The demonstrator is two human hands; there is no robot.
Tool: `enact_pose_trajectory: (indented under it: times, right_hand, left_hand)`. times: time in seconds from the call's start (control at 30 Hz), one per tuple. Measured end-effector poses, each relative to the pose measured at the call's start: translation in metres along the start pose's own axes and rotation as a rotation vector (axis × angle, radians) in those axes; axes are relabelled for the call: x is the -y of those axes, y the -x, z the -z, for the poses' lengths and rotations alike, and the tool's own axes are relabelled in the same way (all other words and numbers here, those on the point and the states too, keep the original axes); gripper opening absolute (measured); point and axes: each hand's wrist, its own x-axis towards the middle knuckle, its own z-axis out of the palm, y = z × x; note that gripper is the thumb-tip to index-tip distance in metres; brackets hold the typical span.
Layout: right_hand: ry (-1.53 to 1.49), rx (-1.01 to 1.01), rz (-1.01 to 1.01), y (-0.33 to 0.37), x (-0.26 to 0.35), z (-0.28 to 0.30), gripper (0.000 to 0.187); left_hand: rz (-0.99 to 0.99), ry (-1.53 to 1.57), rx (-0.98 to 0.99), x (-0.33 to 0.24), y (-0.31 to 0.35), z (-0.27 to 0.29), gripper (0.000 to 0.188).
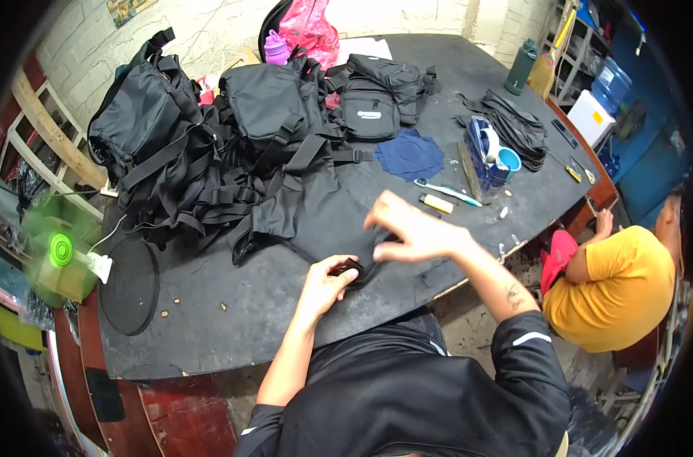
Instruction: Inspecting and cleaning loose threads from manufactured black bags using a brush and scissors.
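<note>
My left hand (pixel 325 288) is closed near the table's front edge, its thumb and fingers pinching a dark piece of a black fabric bag (pixel 316 206). Whether that piece is a strap end or a buckle is too dark to make out. The bag lies limp on the table, its straps trailing toward the pile behind. Just right of the pinched part, my right hand (pixel 419 228) hovers over the bag's near end. Its thumb and bent forefinger stand apart, and I see nothing held between them.
Several black bags (pixel 270 103) with tangled straps crowd the table's back left. A coiled webbing roll (pixel 129 288) lies left, beside a green fan (pixel 60 249). Rightward are blue cloth (pixel 409 154), a toothbrush (pixel 447 192), a tape dispenser (pixel 483 156) and a crouching person (pixel 620 286).
</note>
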Motion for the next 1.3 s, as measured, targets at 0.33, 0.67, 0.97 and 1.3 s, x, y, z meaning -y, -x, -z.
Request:
enact_pose_trajectory:
  times: [0.33, 0.67, 0.97, 1.3]
  right_hand:
    - [-0.102, 0.014, 0.061, -0.001, -0.002, -0.056, 0.035]
    - [-0.184, -0.024, 0.134, -0.001, 0.003, -0.065, 0.024]
    - [-0.269, -0.031, 0.131, 0.001, 0.005, -0.077, 0.033]
    - [-0.196, -0.118, 0.059, 0.004, 0.007, -0.087, 0.084]
  left_hand:
    - [0.092, -0.065, 0.054, 0.001, -0.010, 0.010, 0.009]
    - [0.109, 0.005, 0.101, 0.005, -0.009, 0.012, 0.014]
    - [0.120, -0.032, 0.128, 0.004, -0.010, 0.018, 0.012]
    - [0.106, 0.200, 0.087, 0.011, -0.011, 0.005, 0.014]
